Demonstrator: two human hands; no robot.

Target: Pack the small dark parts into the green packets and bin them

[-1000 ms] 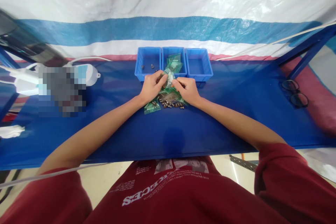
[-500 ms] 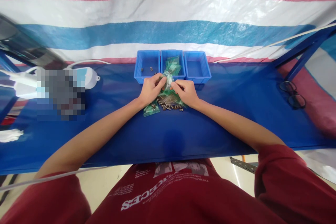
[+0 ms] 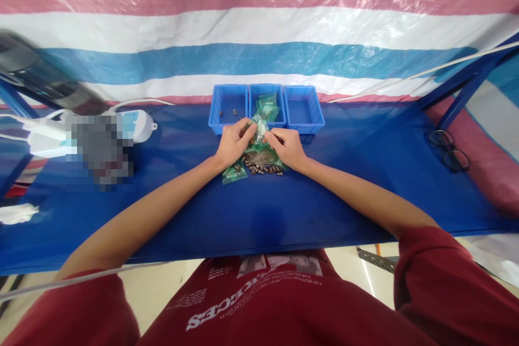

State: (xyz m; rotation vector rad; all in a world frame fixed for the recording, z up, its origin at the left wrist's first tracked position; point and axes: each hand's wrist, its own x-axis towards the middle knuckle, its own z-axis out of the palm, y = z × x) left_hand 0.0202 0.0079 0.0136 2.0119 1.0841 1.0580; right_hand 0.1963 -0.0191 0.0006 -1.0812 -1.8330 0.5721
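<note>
Between my two hands is a small green-and-clear plastic bag [image 3: 260, 125], pinched from both sides. My left hand [image 3: 235, 143] is closed on its left edge, thumb against fingers. On the other edge my right hand [image 3: 288, 148] grips it the same way. Beneath them lies a pile of small metal screws [image 3: 263, 169] with more plastic bags around it; one green bag [image 3: 234, 174] rests at the left of the pile. The middle blue bin [image 3: 254, 94], just behind my hands, holds several green bags [image 3: 267, 105].
A left blue bin [image 3: 227, 98] contains a few small metal pieces; a right blue bin [image 3: 303, 108] stands beside the middle one. Eyeglasses [image 3: 449, 150] lie at the table's right. White power strips and cables [image 3: 47, 137] and a blurred-out object [image 3: 101, 148] are at left.
The whole view has shifted slightly, so everything sits a little lower in the picture. Both hands keep their pinch on the bag, with hardly any movement.
</note>
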